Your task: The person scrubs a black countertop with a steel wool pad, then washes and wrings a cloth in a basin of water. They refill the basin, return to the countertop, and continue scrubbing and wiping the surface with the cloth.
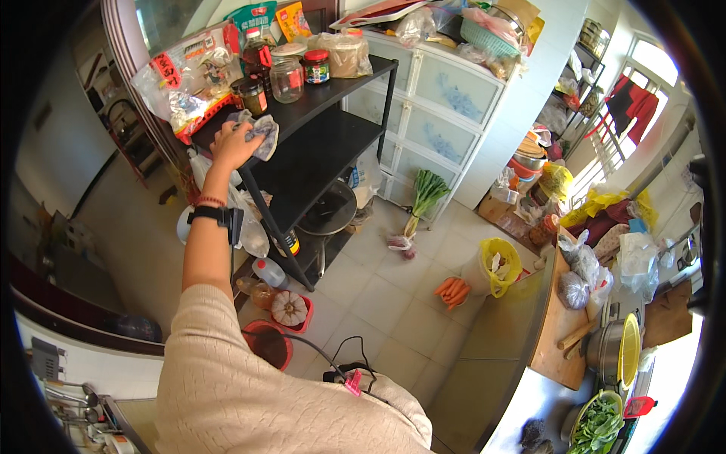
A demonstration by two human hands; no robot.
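My left hand holds a grey patterned cloth against the near left end of the top shelf of a black metal rack. Just beyond the cloth stands a small dark-lidded jar. Behind it are an empty glass jar, a red-lidded jar, a bottle of dark liquid and a bagged tub. A large printed plastic package leans at the shelf's left. My right hand is out of view.
Below are a lidded pan, a pumpkin in a red basket, and a red bucket. Scallions, carrots and a yellow-lined bin stand on the floor. At right is a counter with a wooden board and pots.
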